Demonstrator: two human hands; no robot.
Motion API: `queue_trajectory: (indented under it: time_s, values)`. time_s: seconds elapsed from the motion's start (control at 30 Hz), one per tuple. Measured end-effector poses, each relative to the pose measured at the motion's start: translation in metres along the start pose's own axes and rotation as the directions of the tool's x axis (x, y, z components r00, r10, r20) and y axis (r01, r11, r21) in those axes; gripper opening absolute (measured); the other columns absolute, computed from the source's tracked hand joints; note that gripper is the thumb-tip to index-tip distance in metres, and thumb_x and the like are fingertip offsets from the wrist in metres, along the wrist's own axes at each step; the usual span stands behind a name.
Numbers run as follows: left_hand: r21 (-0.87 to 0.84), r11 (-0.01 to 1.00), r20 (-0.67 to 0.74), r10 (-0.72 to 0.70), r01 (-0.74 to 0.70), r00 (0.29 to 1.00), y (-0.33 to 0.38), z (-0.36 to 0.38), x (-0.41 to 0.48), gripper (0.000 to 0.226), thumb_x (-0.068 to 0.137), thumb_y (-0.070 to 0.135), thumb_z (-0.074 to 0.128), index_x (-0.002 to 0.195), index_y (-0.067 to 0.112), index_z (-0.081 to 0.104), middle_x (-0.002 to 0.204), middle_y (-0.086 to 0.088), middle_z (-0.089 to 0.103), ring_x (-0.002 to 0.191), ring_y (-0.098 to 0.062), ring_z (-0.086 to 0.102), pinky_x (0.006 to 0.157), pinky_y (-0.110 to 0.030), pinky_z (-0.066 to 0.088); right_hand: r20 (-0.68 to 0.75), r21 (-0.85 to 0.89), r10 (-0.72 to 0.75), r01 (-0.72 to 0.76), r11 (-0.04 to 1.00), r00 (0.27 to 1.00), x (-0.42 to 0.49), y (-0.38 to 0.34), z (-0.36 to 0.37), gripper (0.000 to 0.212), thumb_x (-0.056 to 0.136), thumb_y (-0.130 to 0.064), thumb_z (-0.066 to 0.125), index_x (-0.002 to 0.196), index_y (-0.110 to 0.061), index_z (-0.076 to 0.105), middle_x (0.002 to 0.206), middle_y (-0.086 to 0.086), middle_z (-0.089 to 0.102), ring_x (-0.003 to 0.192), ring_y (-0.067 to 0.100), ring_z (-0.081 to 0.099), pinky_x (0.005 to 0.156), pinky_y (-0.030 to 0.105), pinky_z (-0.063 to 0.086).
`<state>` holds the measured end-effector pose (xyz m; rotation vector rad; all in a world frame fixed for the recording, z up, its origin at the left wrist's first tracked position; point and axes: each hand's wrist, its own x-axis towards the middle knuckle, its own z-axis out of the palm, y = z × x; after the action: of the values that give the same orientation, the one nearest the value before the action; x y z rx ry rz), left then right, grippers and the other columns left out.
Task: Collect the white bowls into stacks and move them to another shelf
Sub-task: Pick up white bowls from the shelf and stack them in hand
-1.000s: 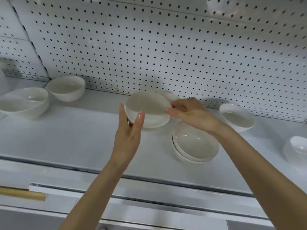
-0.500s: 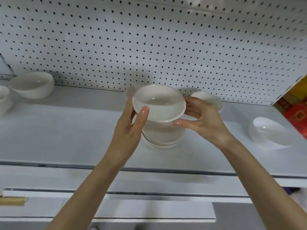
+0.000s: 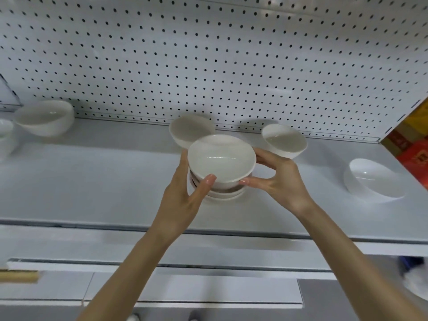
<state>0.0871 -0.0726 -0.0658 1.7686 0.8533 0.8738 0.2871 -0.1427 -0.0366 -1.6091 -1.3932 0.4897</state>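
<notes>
A white bowl (image 3: 221, 158) sits nested on a short stack of white bowls (image 3: 222, 193) on the white shelf (image 3: 92, 181). My left hand (image 3: 185, 195) grips the top bowl's left side, thumb on its front rim. My right hand (image 3: 280, 181) holds its right side with fingers curled around the wall. More white bowls stand loose: one (image 3: 187, 129) just behind the stack, one (image 3: 284, 140) at the back right, one tilted (image 3: 372, 179) at the far right, one (image 3: 45, 119) at the back left.
A white pegboard (image 3: 208, 61) backs the shelf. Part of another bowl (image 3: 5, 137) shows at the left edge. Red and yellow boxes (image 3: 410, 147) stand past the shelf's right end. A wooden strip (image 3: 18, 276) lies on the lower ledge at left.
Both hands carried the bowl to the right and lowered it onto the stack. The view shifted right, bringing the far-right bowl and the boxes into sight.
</notes>
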Motion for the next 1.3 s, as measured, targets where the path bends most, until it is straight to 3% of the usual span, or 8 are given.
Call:
queue_trajectory:
  time_s: [0.1,0.27,0.37,0.6,0.73,0.87,1.07,1.3]
  values:
    - [-0.006,1.0,-0.006,0.009,-0.009,1.0,-0.003,0.002,0.0,0.075,0.073,0.07,0.042,0.14,0.051,0.015,0.132,0.033,0.039,0.106,0.037,0.032,0.08,0.01,0.026,0.005,0.007,0.009,-0.009,1.0,1.0,-0.001,0.005,0.002,0.061,0.056,-0.043,0.081,0.112,-0.047,0.057,0.107,-0.038,0.063,0.112,-0.01,0.056,0.094,0.008,0.041]
    - [-0.072,0.997,-0.009,-0.003,0.003,1.0,-0.013,0.007,0.0,0.081,0.075,0.068,0.049,0.147,0.042,0.022,0.143,0.024,0.041,0.13,0.006,0.039,0.096,-0.004,0.034,0.014,0.025,0.032,-0.033,0.999,0.999,-0.004,0.016,0.004,0.064,0.061,-0.029,0.086,0.115,-0.047,0.057,0.109,-0.04,0.061,0.114,-0.01,0.055,0.098,0.009,0.039]
    - [-0.121,0.993,-0.014,0.005,-0.007,1.0,-0.016,0.009,-0.001,0.077,0.075,0.065,0.052,0.145,0.042,0.028,0.141,0.029,0.039,0.131,0.006,0.038,0.099,-0.004,0.033,0.033,0.078,0.065,-0.067,0.995,0.997,-0.004,0.021,0.005,0.068,0.061,-0.032,0.084,0.123,-0.039,0.056,0.119,-0.026,0.063,0.117,0.0,0.057,0.1,0.015,0.042]
    - [-0.296,0.946,-0.035,-0.148,0.132,0.988,-0.016,0.013,0.007,0.08,0.074,0.063,0.057,0.145,0.04,0.03,0.144,0.021,0.044,0.131,0.001,0.043,0.111,-0.044,0.037,0.264,0.386,0.196,-0.29,0.876,0.944,-0.01,0.025,0.01,0.07,0.082,-0.027,0.071,0.143,-0.031,0.036,0.137,-0.004,0.054,0.113,0.01,0.062,0.092,0.04,0.054]
    - [-0.303,0.949,-0.007,-0.097,0.09,0.995,-0.014,0.011,0.011,0.069,0.077,0.061,0.053,0.141,0.04,0.038,0.136,0.018,0.052,0.126,-0.002,0.048,0.108,-0.036,0.042,0.202,0.448,0.199,-0.271,0.852,0.959,-0.012,0.024,0.026,0.061,0.085,-0.008,0.07,0.139,-0.025,0.046,0.13,-0.001,0.059,0.111,0.022,0.065,0.083,0.042,0.058]
    - [-0.251,0.965,-0.074,-0.099,0.077,0.992,-0.023,-0.009,0.008,0.076,0.072,0.066,0.052,0.141,0.039,0.037,0.133,0.021,0.052,0.121,0.004,0.05,0.092,-0.01,0.045,0.211,0.47,0.186,-0.267,0.841,0.959,-0.005,0.016,0.048,0.06,0.085,-0.003,0.068,0.136,-0.028,0.049,0.128,-0.006,0.061,0.106,0.021,0.066,0.085,0.046,0.057]
    - [-0.143,0.987,-0.224,-0.104,0.073,0.969,-0.049,-0.072,0.006,0.075,0.073,0.065,0.053,0.141,0.036,0.039,0.133,0.018,0.054,0.121,-0.006,0.053,0.102,-0.034,0.046,0.285,0.496,0.136,-0.268,0.826,0.949,0.02,-0.012,0.109,0.06,0.084,-0.008,0.071,0.135,-0.031,0.048,0.123,-0.016,0.063,0.109,0.017,0.065,0.083,0.038,0.058]
    - [-0.11,0.992,-0.267,-0.096,0.069,0.959,-0.058,-0.115,0.014,0.07,0.075,0.061,0.051,0.138,0.035,0.039,0.121,0.03,0.05,0.104,0.02,0.051,0.079,-0.002,0.042,0.329,0.519,0.191,-0.346,0.782,0.925,0.039,-0.026,0.148,0.06,0.085,-0.022,0.07,0.137,-0.033,0.042,0.132,-0.006,0.056,0.112,0.012,0.063,0.086,0.036,0.057]
